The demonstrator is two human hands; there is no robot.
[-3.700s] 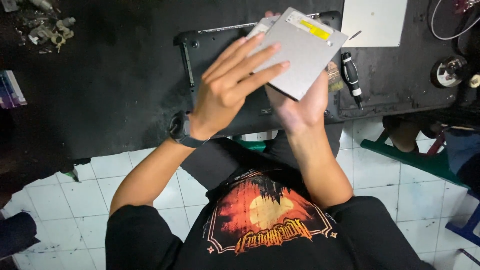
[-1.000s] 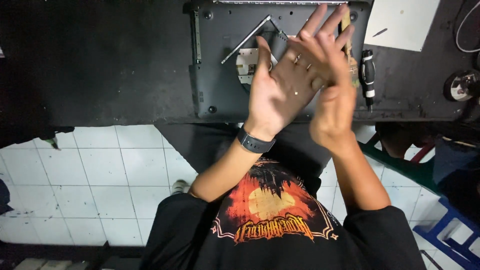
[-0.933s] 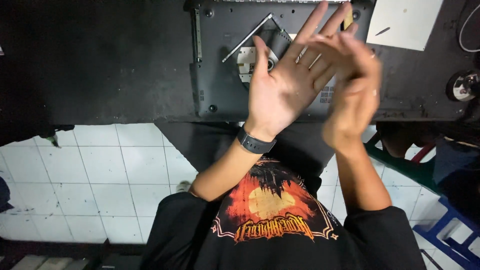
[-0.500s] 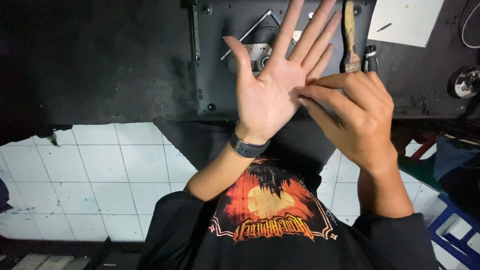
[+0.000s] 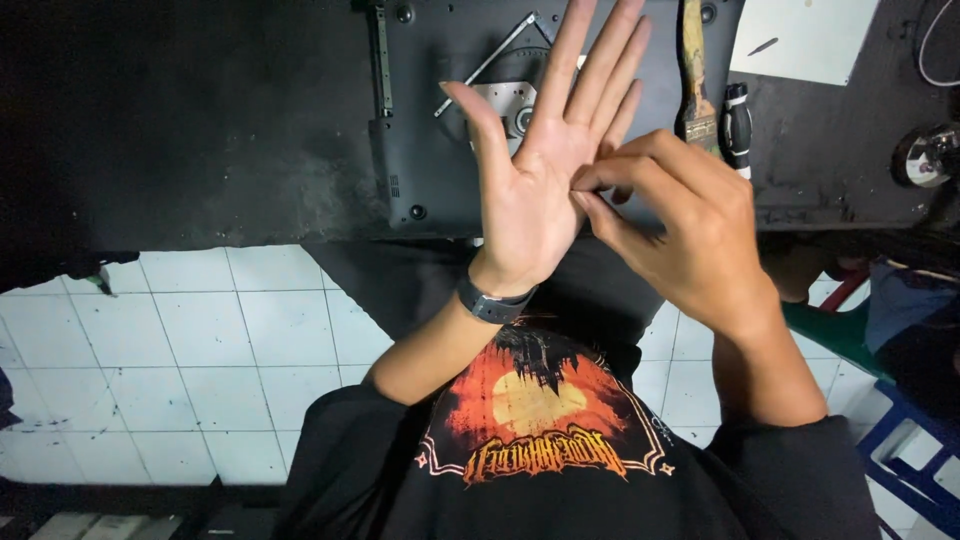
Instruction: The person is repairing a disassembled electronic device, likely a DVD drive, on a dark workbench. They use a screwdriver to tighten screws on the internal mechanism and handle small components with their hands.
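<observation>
Left hand [image 5: 545, 170] held up flat, fingers spread, grasping nothing, palm offered for inspection. Right hand [image 5: 690, 225] at 3 o'clock, fingers pinched at that palm's edge; anything held, too small to tell. Opened laptop base [image 5: 430, 150] on table [image 5: 200, 150] at 12 o'clock.

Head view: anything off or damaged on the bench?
Nothing looks broken or spilled. The dark device lies with its bottom opened, a metal part and a loose thin strip exposed. The left hand is held flat, palm up; the right hand pinches at its edge. A brush lies beside.
</observation>
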